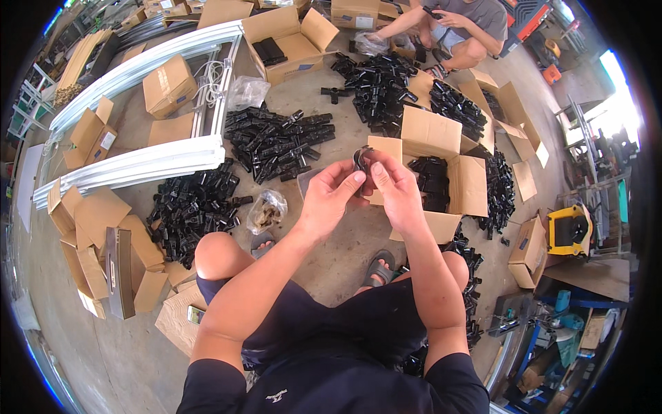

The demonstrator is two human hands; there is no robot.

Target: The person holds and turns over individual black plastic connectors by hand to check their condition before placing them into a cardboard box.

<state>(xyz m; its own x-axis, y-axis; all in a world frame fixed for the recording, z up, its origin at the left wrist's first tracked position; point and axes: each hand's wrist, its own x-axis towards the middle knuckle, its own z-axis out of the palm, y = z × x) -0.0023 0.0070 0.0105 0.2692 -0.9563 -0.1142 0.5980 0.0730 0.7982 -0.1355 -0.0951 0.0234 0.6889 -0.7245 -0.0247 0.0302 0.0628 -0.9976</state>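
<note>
Between my raised hands is a small black curved part, which looks like half of a pipe clamp. My left hand pinches it from one side and my right hand from the other; the fingers hide much of it. Just right of my hands stands an open cardboard carton holding black fittings. Heaps of similar black fittings lie on the floor: one pile beyond my left hand, another at the left. By my left foot is a clear plastic bag of small brownish pieces.
A co-worker crouches at the back right near a large fitting heap. White metal profiles and flattened cartons occupy the left. A phone lies on cardboard. At right are a yellow-and-black machine and a cluttered blue rack.
</note>
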